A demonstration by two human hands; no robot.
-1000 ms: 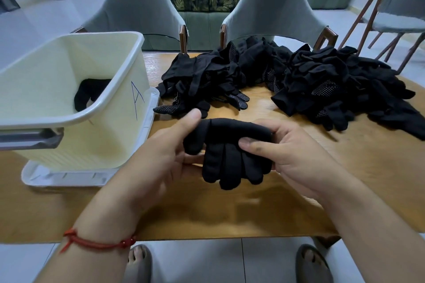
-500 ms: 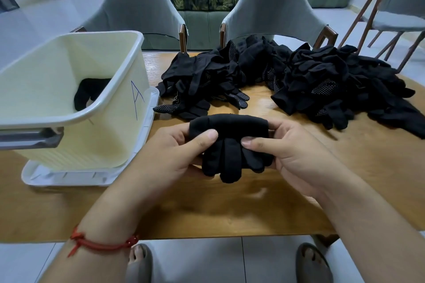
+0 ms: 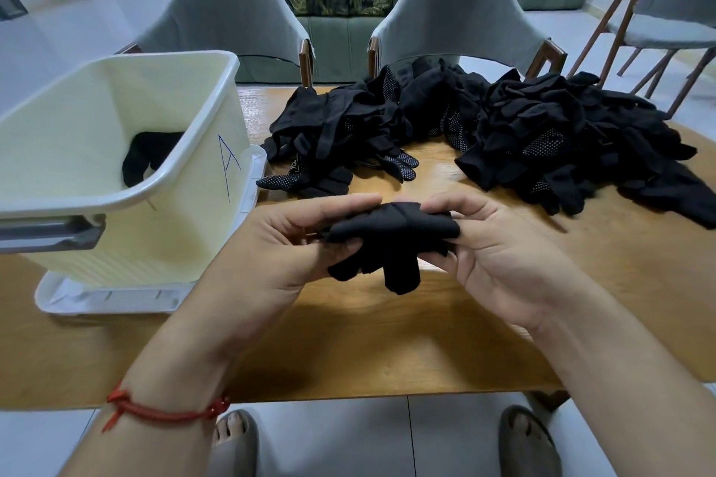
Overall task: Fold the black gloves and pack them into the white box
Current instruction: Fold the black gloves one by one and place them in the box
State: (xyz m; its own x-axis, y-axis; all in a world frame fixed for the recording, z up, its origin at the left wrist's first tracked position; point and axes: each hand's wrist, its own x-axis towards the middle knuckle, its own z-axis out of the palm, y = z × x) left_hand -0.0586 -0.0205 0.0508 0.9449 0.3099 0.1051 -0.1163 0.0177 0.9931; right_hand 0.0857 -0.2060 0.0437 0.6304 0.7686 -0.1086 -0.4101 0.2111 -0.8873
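While I've got this folded glove held up over the table, quick sanity check on the drop. My left hand pinches its left end and my right hand pinches the right end. So the long axis runs side to side between them, glove fingers hanging down.

benchrat wrote: where's the box from there?

me: the white box sits off to the left, just past my left hand, top open, one black glove already inside. Left hand's the nearer one, so my guess is it carries the bundle across alone once the right lets go. Only worry is the fold springing open mid-swing, soft knit and all. The big loose pile waits at the far side, right of the box.
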